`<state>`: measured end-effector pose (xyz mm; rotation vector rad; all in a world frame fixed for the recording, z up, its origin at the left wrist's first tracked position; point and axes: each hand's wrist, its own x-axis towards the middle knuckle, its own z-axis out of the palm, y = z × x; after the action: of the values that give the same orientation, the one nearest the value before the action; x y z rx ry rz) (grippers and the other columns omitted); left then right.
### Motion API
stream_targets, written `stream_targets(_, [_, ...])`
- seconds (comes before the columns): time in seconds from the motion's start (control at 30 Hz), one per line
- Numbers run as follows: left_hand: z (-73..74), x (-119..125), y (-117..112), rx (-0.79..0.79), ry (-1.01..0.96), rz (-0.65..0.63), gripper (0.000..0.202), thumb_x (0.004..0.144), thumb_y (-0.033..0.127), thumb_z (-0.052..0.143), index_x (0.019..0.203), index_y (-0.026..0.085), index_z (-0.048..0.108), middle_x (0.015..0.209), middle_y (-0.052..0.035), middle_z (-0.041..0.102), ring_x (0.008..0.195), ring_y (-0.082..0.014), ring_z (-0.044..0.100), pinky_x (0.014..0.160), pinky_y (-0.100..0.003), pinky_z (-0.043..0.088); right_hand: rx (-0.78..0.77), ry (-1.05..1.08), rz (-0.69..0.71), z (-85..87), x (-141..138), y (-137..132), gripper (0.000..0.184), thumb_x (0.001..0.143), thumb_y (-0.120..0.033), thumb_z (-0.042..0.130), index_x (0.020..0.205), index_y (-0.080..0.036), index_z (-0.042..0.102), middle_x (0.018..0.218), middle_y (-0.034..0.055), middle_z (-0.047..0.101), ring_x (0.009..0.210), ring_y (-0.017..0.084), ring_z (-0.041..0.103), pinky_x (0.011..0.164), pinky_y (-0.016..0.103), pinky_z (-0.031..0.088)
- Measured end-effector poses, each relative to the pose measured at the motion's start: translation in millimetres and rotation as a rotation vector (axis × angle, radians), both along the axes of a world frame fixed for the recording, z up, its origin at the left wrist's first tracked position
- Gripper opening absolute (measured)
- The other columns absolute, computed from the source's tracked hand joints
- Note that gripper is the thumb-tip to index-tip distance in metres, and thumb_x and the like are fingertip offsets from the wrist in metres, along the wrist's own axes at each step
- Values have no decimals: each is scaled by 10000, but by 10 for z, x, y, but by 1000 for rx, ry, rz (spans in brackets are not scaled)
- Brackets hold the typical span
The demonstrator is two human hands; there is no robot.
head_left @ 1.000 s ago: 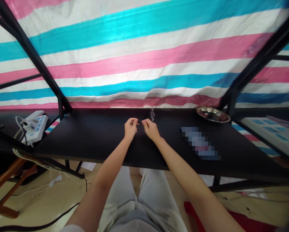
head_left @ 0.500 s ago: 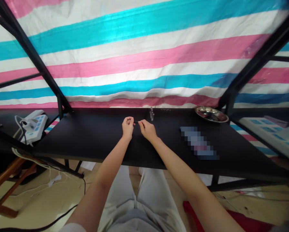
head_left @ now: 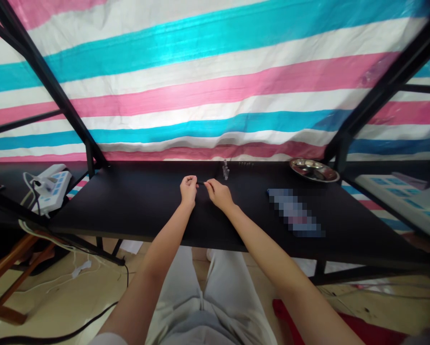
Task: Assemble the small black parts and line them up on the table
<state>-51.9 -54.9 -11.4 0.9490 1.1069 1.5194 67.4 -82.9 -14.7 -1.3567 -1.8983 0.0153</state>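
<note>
Both hands are raised over the middle of a black table (head_left: 136,206). My left hand (head_left: 188,188) is curled into a pinch and my right hand (head_left: 217,192) pinches too. Between their fingertips runs a small dark thin piece (head_left: 201,182), held at both ends. What the piece is I cannot make out. Just beyond my right hand a small clear object (head_left: 225,169) stands on the table, with a row of tiny dark parts (head_left: 246,164) beside it near the back edge.
A round metal dish (head_left: 313,170) sits at the back right. A blurred flat item (head_left: 296,212) lies right of my hands. A white power strip (head_left: 51,186) with cables lies left. Black frame posts (head_left: 89,158) rise at both sides before a striped tarp.
Both hands have shifted slightly left and toward me, still pinching the small dark piece between them.
</note>
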Motion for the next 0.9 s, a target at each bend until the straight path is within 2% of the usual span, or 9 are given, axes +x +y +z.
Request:
stream_targets(0.2, [-4, -31, 31, -38, -66, 41, 242, 705, 360, 617, 753, 161, 488, 462, 83, 390, 338, -10, 282, 356, -148, 171, 35, 23, 3, -23, 12, 12, 358, 909, -393, 289, 918, -175, 572, 846, 65, 642, 659, 148, 591, 578, 228, 365])
stream_targets(0.33, [12, -63, 40, -58, -96, 63, 236, 705, 356, 617, 742, 162, 487, 457, 89, 365, 338, -8, 267, 350, -147, 164, -39, 41, 1, -5, 31, 14, 315, 904, -367, 307, 984, -191, 556, 883, 55, 644, 695, 164, 607, 603, 242, 400])
stream_targets(0.5, [17, -62, 36, -30, -79, 51, 240, 698, 355, 620, 739, 163, 483, 450, 86, 395, 331, -10, 283, 345, -150, 177, -95, 59, 63, -6, 48, 26, 318, 894, -345, 342, 1117, -195, 513, 1037, 65, 626, 840, 177, 612, 707, 269, 447])
stream_targets(0.63, [42, -54, 18, -3, -51, 48, 272, 690, 386, 623, 743, 161, 480, 446, 78, 443, 309, -15, 292, 337, -162, 189, -72, 50, 124, -24, 50, 33, 308, 894, -338, 351, 1094, -195, 536, 1073, 61, 613, 903, 168, 595, 758, 263, 446])
stream_targets(0.73, [77, -51, -10, 36, -9, 7, 320, 683, 440, 618, 737, 155, 483, 514, 44, 528, 306, -13, 322, 336, -170, 199, -74, 30, 124, -34, 59, 38, 292, 892, -335, 359, 1043, -191, 562, 1008, 62, 627, 833, 158, 598, 725, 252, 443])
stream_targets(0.9, [98, -32, -57, 49, 68, -149, 353, 631, 447, 660, 747, 139, 531, 640, -3, 604, 337, -12, 368, 348, -175, 223, -78, 41, 99, -54, 91, 60, 262, 874, -319, 396, 1016, -181, 568, 966, 61, 631, 749, 147, 586, 676, 247, 431])
